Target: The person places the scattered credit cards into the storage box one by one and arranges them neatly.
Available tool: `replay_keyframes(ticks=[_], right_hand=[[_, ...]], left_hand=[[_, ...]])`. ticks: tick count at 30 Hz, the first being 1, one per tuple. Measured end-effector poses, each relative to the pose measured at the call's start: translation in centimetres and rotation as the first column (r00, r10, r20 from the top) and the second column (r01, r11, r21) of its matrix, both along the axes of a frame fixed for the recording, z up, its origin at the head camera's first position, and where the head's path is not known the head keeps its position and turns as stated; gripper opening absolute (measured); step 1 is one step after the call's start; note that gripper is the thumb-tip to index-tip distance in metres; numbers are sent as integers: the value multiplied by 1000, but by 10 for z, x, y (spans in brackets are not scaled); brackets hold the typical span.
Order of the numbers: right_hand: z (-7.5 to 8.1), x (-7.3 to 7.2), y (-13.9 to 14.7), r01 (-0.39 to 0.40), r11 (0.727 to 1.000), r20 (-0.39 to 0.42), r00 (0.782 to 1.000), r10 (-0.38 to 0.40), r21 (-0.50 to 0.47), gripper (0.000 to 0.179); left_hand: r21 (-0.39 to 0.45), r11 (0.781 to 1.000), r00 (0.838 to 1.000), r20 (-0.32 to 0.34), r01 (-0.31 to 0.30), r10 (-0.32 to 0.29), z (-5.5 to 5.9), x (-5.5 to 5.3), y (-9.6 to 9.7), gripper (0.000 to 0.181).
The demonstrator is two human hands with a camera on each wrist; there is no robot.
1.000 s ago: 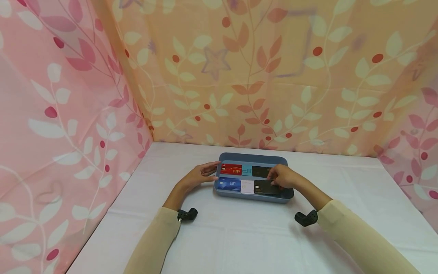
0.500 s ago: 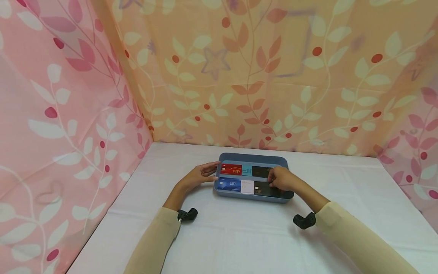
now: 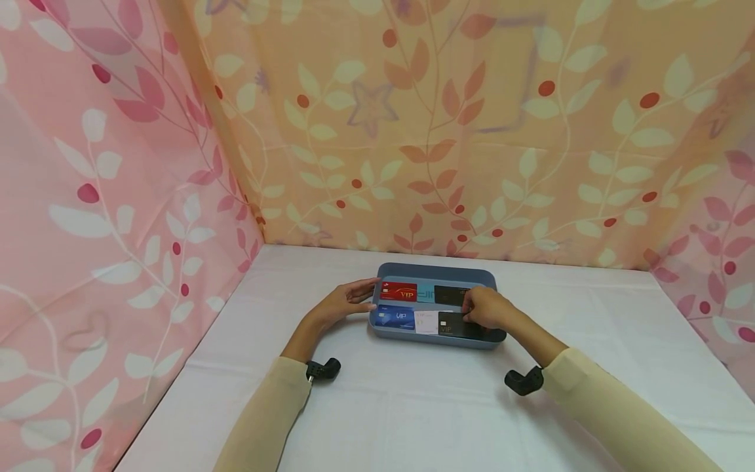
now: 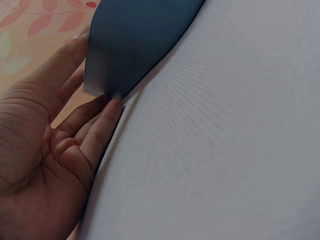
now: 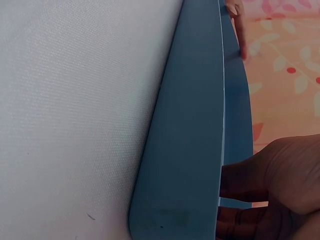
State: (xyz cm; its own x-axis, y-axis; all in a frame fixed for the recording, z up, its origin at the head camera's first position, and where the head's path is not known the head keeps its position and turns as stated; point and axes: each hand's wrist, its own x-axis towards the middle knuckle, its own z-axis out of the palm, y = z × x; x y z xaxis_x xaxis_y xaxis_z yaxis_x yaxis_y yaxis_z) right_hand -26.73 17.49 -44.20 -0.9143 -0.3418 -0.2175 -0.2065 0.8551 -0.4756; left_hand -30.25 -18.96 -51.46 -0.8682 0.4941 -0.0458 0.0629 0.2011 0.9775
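In the head view a shallow blue tray [image 3: 436,342] stands on the white cloth. Two rows of cards lie in it: a red VIP card [image 3: 398,292], a light blue card [image 3: 425,293] and a black card [image 3: 451,295] behind; a blue VIP card [image 3: 396,317], a white card [image 3: 426,322] and a black VIP card [image 3: 453,326] in front. My left hand [image 3: 339,304] touches the tray's left end with fingers loosely extended. My right hand [image 3: 488,308] reaches over the right end, thumb and fingers curled down onto the front black VIP card. The tray wall hides those fingertips in the right wrist view.
White cloth [image 3: 377,413] covers the table around the tray. A floral orange curtain [image 3: 425,131] rises behind it, with a pink curtain [image 3: 106,216] along the left side. Black wrist cameras [image 3: 323,369] sit on both forearms.
My right hand has shifted slightly and its wrist has dropped a little. The white card in the front row has moved slightly left. My left hand has stayed in place.
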Motion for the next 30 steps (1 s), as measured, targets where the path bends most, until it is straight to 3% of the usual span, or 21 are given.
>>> replay_keyframes(ticks=[10, 30], right_hand=[[-1, 0, 1, -17, 1000, -13, 1000, 17, 19, 7], [3, 4, 0, -40, 996, -143, 988, 52, 85, 7]], left_hand=[[4, 1000, 1000, 13, -8, 8, -1, 0, 0, 72], [10, 1000, 1000, -2, -13, 13, -4, 0, -1, 69]])
